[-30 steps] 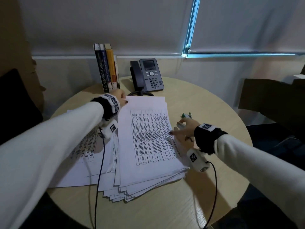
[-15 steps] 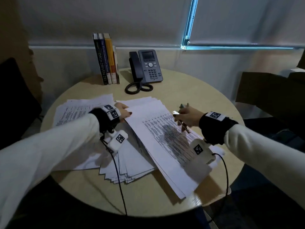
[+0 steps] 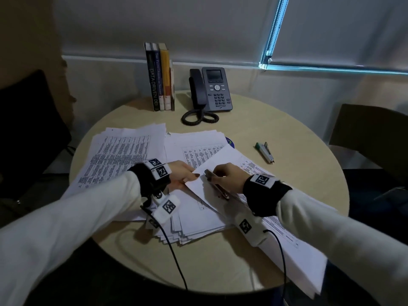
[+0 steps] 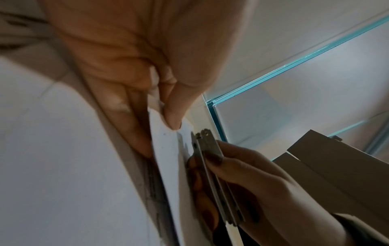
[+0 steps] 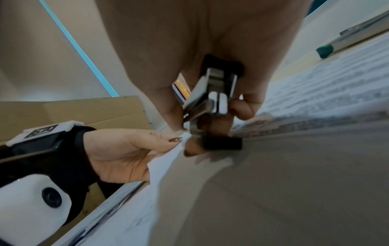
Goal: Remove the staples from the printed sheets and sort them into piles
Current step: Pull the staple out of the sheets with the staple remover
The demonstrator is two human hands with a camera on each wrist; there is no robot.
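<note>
1. My left hand (image 3: 181,175) pinches the corner of the stapled sheets (image 3: 220,171) at bench (image 3: 309,173) centre; my right hand (image 3: 227,177) grips the staple remover (image 4: 207,149) against it.
2. One pile (image 3: 123,151) lies at 10 o'clock; a thick stack (image 3: 198,221) remains.
3. A book (image 3: 153,85) at 12 o'clock reads "DATA DRIVEN".

Matt white paper sheets (image 3: 123,155) on a smooth pale wood-look table (image 3: 287,133); bright metal staple remover (image 4: 212,168); glossy dark plastic telephone (image 3: 213,89).
</note>
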